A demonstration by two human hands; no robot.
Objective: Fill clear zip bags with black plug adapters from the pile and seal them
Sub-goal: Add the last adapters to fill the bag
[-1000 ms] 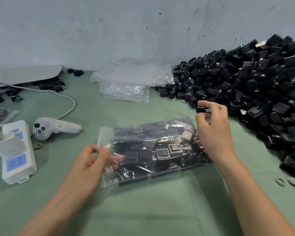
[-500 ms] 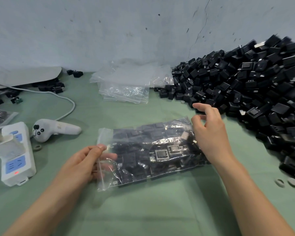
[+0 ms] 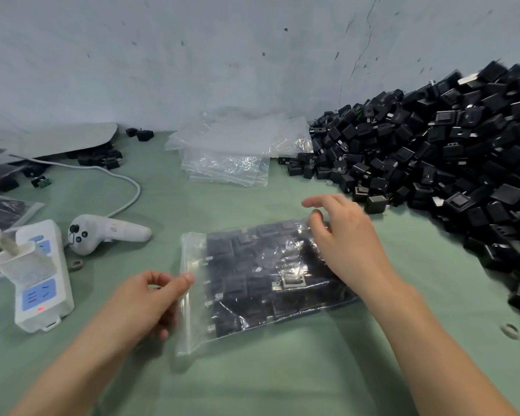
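full zip bag (image 3: 243, 307) flat on the surface (image 3: 282, 376) near the pile (image 3: 439, 163), left hand (image 3: 144, 304) fingers (image 3: 186, 280) pinch its zip edge, right hand (image 3: 345, 247) rests loose-fingered on the far end; risk: bulging adapters (image 3: 293, 279) stop the zip closing fully.

Small packing workshop, hand-packing station. Huge pile of black plug adapters (image 3: 433, 163) heaped on a green-covered desk (image 3: 282, 379) against a cracked, stained grey wall (image 3: 192, 55). Just left of the pile: stack of empty clear zip bags (image 3: 228, 157). Front-left of the pile: one filled bag (image 3: 252, 280). Far left of it: white power strip (image 3: 42, 283), plugged in.
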